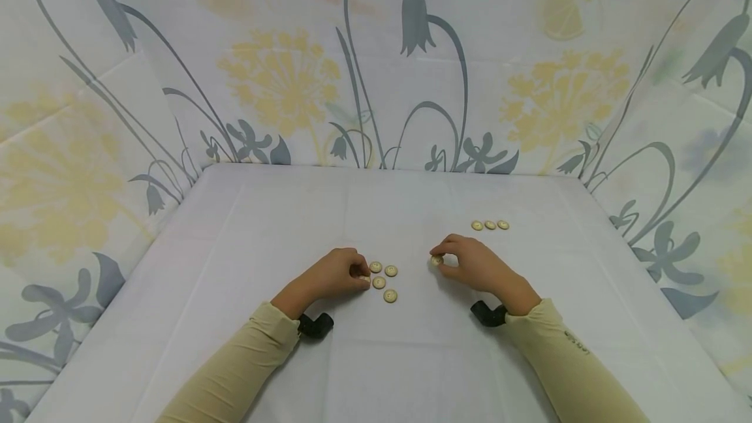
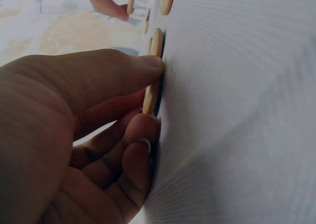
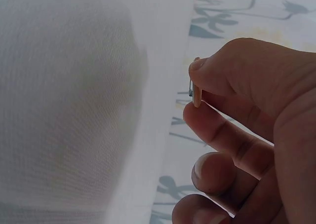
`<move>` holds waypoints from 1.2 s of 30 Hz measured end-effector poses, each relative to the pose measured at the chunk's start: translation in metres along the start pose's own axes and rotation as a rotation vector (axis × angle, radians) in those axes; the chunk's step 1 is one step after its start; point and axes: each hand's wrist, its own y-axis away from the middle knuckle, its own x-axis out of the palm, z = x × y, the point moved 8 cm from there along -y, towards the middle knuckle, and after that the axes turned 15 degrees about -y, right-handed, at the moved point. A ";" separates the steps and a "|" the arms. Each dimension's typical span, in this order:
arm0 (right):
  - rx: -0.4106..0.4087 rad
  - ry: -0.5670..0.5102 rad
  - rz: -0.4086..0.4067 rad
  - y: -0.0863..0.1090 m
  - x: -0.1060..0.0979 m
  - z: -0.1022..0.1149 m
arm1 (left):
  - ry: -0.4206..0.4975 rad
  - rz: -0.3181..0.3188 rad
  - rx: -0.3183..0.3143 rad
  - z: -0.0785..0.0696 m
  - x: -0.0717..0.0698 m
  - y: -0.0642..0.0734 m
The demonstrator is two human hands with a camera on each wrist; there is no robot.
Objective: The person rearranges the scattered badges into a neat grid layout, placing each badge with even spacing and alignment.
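Observation:
My left hand (image 1: 339,273) rests low on the white cloth, thumb and fingers pinching a round wooden pin badge (image 2: 149,101). In the head view that badge is mostly covered by the fingertips. Beside them several more round badges (image 1: 390,296) lie in a loose cluster on the cloth. To the right of the cluster, my right hand (image 1: 470,263) holds another pin badge (image 1: 437,260) by its edges between thumb and index finger, raised off the cloth. A thin metal pin shows on its back in the right wrist view, where the other fingers are loosely bent.
Three badges (image 1: 490,224) stand in a short row beyond the right hand. The white cloth (image 1: 388,371) covers the table, and a flower-printed curtain (image 1: 282,83) encloses its back and sides. A black wrist strap mount (image 1: 487,313) sits under each wrist.

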 end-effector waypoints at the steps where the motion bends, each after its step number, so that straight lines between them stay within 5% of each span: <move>1: 0.001 -0.001 -0.003 0.000 -0.001 -0.001 | -0.002 0.000 0.000 0.000 0.000 0.000; 36: 0.090 0.012 -0.125 0.003 -0.025 -0.030 | 0.009 0.011 -0.012 0.003 0.003 -0.002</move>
